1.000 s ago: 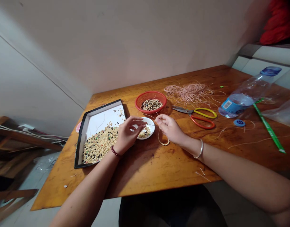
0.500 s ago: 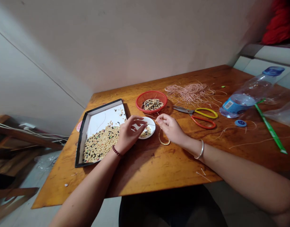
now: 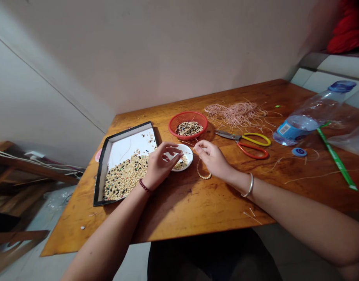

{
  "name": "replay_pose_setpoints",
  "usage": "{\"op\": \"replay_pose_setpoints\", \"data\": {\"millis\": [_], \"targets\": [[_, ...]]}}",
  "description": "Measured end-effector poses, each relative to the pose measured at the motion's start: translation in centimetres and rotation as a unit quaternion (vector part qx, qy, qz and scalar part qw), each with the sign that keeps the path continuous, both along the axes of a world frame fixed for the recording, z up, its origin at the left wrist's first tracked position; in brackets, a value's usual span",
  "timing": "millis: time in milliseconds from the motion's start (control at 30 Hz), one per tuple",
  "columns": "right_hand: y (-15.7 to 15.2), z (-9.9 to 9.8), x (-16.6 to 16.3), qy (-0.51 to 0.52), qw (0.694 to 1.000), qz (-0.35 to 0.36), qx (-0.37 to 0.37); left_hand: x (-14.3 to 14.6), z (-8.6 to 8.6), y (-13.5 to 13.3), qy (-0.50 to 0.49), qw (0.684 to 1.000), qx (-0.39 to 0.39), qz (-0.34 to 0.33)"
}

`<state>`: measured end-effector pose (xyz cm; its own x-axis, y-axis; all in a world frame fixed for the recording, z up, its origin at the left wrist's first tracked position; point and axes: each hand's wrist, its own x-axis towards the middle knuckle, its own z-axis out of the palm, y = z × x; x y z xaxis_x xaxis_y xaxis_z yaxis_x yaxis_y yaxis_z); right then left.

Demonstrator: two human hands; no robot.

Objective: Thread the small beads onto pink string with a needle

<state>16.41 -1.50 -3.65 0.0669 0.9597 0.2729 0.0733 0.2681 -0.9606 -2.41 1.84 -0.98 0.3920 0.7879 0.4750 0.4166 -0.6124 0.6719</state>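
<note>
My left hand point(image 3: 162, 162) is over the near left side of a small white dish point(image 3: 190, 157) of beads, thumb and fingers pinched at the tip. What it pinches is too small to make out. A thin string point(image 3: 187, 152) runs between the two hands. My right hand point(image 3: 210, 156) is closed on this string, right of the dish. From under it a loop of strung pale beads point(image 3: 203, 176) lies on the table. Left of my left hand, a black-rimmed tray point(image 3: 98, 186) holds many loose cream, black and coloured beads point(image 3: 126, 174).
Behind the dish stands a red basket point(image 3: 173, 125) with bead strands. Pink string point(image 3: 234, 114) lies heaped at the back, with scissors point(image 3: 246, 143) before it. A tilted water bottle point(image 3: 296, 127), a blue cap point(image 3: 299, 152) and a green strip point(image 3: 337, 160) are at right.
Both hands keep almost the same pose, with the string still between them. The whole view has shifted very slightly.
</note>
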Motion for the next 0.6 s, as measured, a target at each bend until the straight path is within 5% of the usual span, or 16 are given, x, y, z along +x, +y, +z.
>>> {"op": "replay_pose_setpoints", "data": {"millis": [600], "targets": [[0.14,-0.38,0.03,-0.034,0.999,-0.015,-0.012,0.13,-0.15,0.01,0.004,1.000,0.011,0.001]]}}
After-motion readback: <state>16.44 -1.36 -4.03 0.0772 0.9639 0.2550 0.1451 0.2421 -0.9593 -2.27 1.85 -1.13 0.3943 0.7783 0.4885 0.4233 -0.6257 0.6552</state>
